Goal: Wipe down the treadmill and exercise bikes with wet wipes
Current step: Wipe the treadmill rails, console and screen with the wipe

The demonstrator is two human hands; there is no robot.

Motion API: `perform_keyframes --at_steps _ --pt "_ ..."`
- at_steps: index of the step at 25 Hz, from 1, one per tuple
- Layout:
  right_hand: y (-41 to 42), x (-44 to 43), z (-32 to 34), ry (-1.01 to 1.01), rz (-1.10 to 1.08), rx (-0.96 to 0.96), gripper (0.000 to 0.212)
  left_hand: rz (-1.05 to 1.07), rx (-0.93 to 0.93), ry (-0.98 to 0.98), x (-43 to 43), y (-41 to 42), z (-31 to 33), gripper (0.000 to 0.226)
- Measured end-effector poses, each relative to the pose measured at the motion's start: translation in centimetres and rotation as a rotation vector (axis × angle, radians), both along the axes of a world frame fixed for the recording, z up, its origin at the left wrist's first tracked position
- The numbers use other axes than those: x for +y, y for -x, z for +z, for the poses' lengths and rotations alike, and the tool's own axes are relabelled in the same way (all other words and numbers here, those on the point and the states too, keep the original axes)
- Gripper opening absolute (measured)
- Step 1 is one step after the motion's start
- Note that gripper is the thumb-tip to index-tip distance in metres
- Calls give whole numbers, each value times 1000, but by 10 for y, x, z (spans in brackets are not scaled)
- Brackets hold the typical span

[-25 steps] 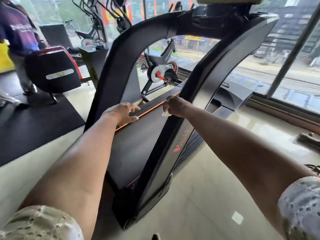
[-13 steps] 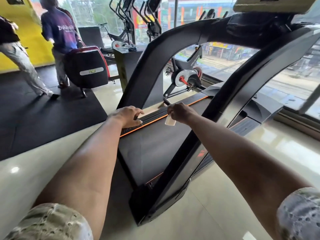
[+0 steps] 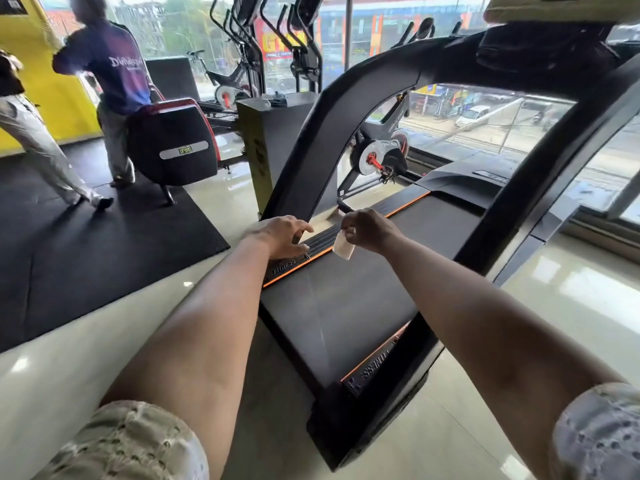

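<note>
One small white wet wipe (image 3: 343, 246) hangs pinched in the right hand (image 3: 370, 230), above the left edge of the treadmill (image 3: 339, 299) belt. The left hand (image 3: 280, 235), fingers loosely bent and holding nothing, sits at the ribbed side rail (image 3: 322, 242) (orange-trimmed) just beside it. The one treadmill is black, with two curved uprights (image 3: 311, 140). Pale glossy floor (image 3: 571, 299) lies open either side. One spin bike (image 3: 381, 157) stands beyond; two people (image 3: 117, 74) stand on a black mat (image 3: 86, 244).
</note>
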State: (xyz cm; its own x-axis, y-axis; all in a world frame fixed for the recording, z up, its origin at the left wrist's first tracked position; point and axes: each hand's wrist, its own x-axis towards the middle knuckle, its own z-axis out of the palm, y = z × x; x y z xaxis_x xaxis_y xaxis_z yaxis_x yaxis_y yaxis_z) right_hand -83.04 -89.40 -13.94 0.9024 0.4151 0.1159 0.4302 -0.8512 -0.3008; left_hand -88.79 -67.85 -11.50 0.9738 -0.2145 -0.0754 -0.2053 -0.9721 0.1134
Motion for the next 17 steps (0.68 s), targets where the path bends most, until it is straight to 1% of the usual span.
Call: perform_keyframes --at_steps 3,6,11,17 --pt "-7 35 -2 28 -15 -34 19 -10 12 -2 37 -8 -4 51" --pt "-19 57 -3 16 -52 -29 19 -32 2 -10 63 -21 -6 50" --pt "-47 62 -5 6 -142 -2 21 -76 19 -8 83 -63 -12 51" --pt "-111 64 -6 13 -220 -69 22 -142 17 -35 102 -141 -19 51"
